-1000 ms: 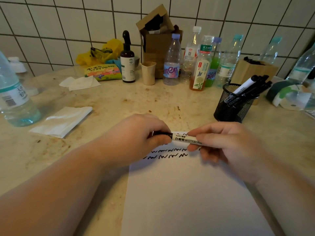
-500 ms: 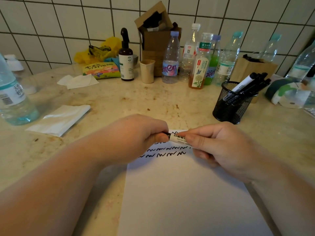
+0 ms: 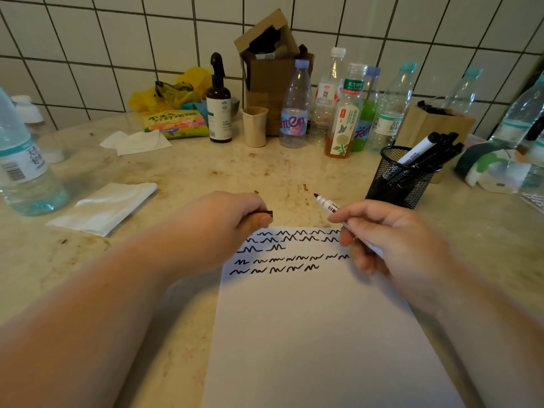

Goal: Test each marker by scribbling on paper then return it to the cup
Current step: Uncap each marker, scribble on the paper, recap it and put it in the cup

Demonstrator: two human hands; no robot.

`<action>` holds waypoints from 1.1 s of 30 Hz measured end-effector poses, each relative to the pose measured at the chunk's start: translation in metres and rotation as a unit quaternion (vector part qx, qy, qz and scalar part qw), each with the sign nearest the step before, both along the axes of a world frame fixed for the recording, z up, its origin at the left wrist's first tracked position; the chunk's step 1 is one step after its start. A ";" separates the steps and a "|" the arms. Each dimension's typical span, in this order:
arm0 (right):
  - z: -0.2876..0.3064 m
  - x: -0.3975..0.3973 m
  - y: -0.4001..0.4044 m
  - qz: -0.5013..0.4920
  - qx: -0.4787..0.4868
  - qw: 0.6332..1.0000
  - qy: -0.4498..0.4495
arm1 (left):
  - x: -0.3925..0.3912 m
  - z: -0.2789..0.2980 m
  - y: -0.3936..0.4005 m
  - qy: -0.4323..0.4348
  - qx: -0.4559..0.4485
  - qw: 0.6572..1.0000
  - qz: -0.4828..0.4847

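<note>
Holding uncapped marker (image 3: 326,204) | right hand (image 3: 391,242) | cap (image 3: 266,214) | left hand (image 3: 226,222)

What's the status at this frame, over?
Left hand pinches cap. Right hand grips uncapped marker, tip above paper. Nothing in the way.

A stained marble bench (image 3: 182,172) carries a sheet of paper (image 3: 318,334) marked with scribbles, a black mesh cup (image 3: 397,179) of markers, folded tissues (image 3: 103,209), a row of bottles (image 3: 346,113) and a cardboard box (image 3: 270,75)
</note>
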State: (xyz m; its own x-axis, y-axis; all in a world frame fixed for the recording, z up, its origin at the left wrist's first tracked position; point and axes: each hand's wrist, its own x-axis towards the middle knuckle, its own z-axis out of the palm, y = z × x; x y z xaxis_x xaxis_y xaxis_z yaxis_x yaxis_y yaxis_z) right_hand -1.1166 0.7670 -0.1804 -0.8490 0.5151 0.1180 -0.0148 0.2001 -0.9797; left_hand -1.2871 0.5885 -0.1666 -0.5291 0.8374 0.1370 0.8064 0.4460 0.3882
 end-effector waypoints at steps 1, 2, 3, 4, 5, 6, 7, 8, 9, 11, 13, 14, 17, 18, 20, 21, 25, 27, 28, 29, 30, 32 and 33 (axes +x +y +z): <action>0.001 0.001 0.001 0.001 -0.034 0.999 -0.005 | -0.001 -0.002 0.001 -0.004 -0.010 1.000 0.002; 0.002 0.003 0.001 0.006 -0.071 0.997 -0.005 | -0.002 -0.004 0.001 -0.007 -0.017 1.000 0.003; 0.004 0.004 0.001 0.015 -0.100 0.995 -0.003 | -0.002 -0.005 0.002 -0.008 -0.021 1.000 0.003; 0.005 0.005 0.000 0.027 -0.113 0.993 -0.002 | -0.002 -0.006 0.002 -0.009 -0.022 1.000 0.003; 0.005 0.006 -0.001 0.037 -0.107 0.994 -0.006 | -0.002 -0.007 0.003 -0.010 -0.022 1.000 0.003; 0.005 0.006 -0.001 0.043 -0.083 0.996 -0.012 | -0.002 -0.007 0.003 -0.011 -0.022 1.000 0.003; 0.004 0.005 -0.002 0.043 -0.049 0.998 -0.017 | -0.002 -0.008 0.003 -0.013 -0.024 1.000 0.003; 0.003 0.004 -0.002 0.039 -0.019 0.999 -0.017 | -0.001 -0.008 0.003 -0.015 -0.029 0.999 0.003; 0.003 0.004 -0.002 0.032 -0.002 0.999 -0.019 | -0.001 -0.008 0.003 -0.017 -0.033 0.999 0.003; 0.000 0.006 0.000 0.029 0.003 0.999 -0.018 | 0.000 -0.008 0.003 -0.020 -0.037 0.999 0.002; 0.000 0.007 -0.001 0.031 -0.023 0.999 -0.013 | 0.000 -0.009 0.002 -0.019 -0.036 0.999 0.002; 0.001 0.008 -0.002 0.020 -0.027 0.999 -0.023 | 0.000 -0.009 0.002 -0.018 -0.036 0.999 0.003; 0.004 0.007 -0.007 -0.015 -0.013 0.998 -0.065 | -0.001 -0.010 0.002 -0.013 -0.046 0.999 0.000; 0.004 0.006 -0.008 -0.020 -0.017 0.998 -0.064 | -0.001 -0.010 0.002 -0.012 -0.049 0.999 -0.001; 0.003 0.004 -0.007 -0.040 -0.016 0.997 -0.058 | -0.001 -0.010 0.002 -0.017 -0.051 0.999 -0.001; 0.002 0.004 -0.006 -0.054 -0.010 0.997 -0.062 | -0.001 -0.010 0.002 -0.022 -0.051 0.998 0.000; -0.001 0.002 0.000 -0.090 -0.006 0.993 -0.075 | -0.001 -0.010 0.001 -0.024 -0.054 0.998 -0.003; -0.003 0.001 0.000 -0.094 -0.003 0.992 -0.082 | -0.001 -0.010 0.002 -0.024 -0.051 0.998 -0.004; -0.004 0.000 0.000 -0.091 -0.001 0.992 -0.085 | 0.000 -0.010 0.002 -0.023 -0.051 0.998 -0.004; -0.004 0.000 -0.001 -0.088 0.000 0.992 -0.086 | 0.000 -0.011 0.002 -0.022 -0.051 0.998 -0.003; -0.004 0.000 -0.001 -0.085 0.000 0.992 -0.088 | 0.000 -0.011 0.002 -0.020 -0.051 0.998 -0.003; -0.004 0.000 -0.002 -0.082 -0.001 0.993 -0.090 | 0.000 -0.011 0.002 -0.019 -0.052 0.998 -0.003; -0.004 0.000 -0.002 -0.079 0.002 0.993 -0.091 | -0.001 -0.011 0.002 -0.019 -0.053 0.998 -0.003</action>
